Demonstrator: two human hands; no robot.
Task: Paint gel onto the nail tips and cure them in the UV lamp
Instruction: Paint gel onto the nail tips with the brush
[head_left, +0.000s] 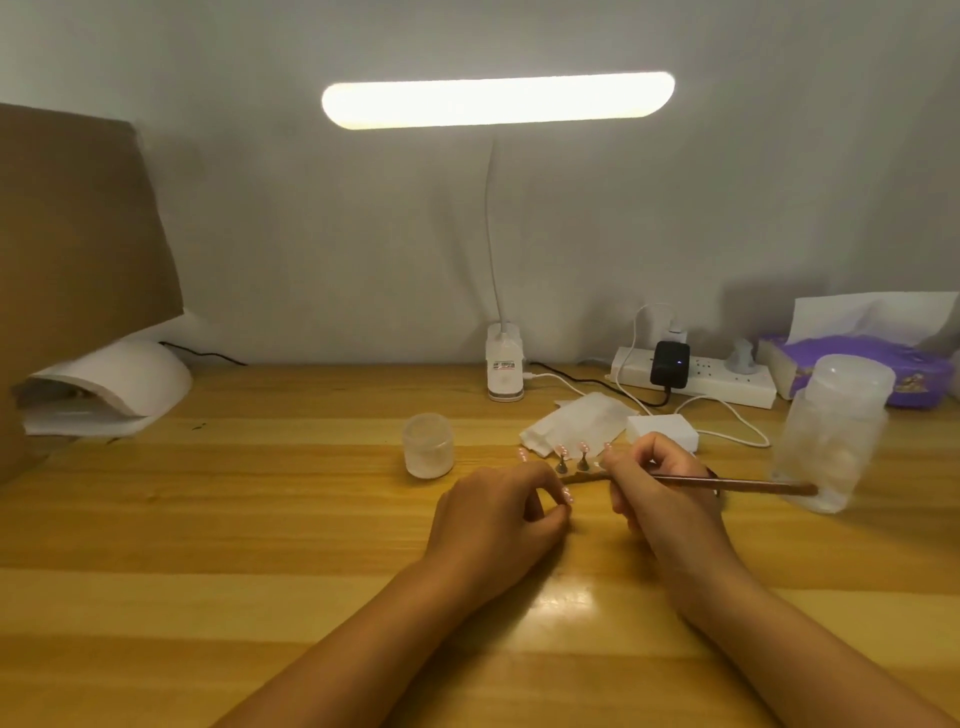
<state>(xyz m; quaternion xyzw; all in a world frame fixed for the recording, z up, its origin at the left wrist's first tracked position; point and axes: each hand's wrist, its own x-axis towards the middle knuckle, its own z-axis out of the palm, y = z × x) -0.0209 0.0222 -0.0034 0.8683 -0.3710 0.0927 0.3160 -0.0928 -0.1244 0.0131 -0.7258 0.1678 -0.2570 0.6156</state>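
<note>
A row of pink nail tips (583, 448) stands on small stems on a brown holder bar (584, 476) in the middle of the wooden desk. My left hand (498, 512) pinches one nail tip (568, 496) between thumb and fingers, just left of the bar. My right hand (660, 486) grips a thin brown brush (753, 486) whose handle points right; its bristle end is hidden by the fingers. The white UV lamp (111, 387) sits at the far left.
A small frosted jar (428, 444) stands left of the nail tips. White wipes (574, 423) and a white box (662, 431) lie behind them. A tall clear container (831, 431), power strip (696, 376), purple tissue pack (852, 364) and desk lamp base (504, 371) line the back and right.
</note>
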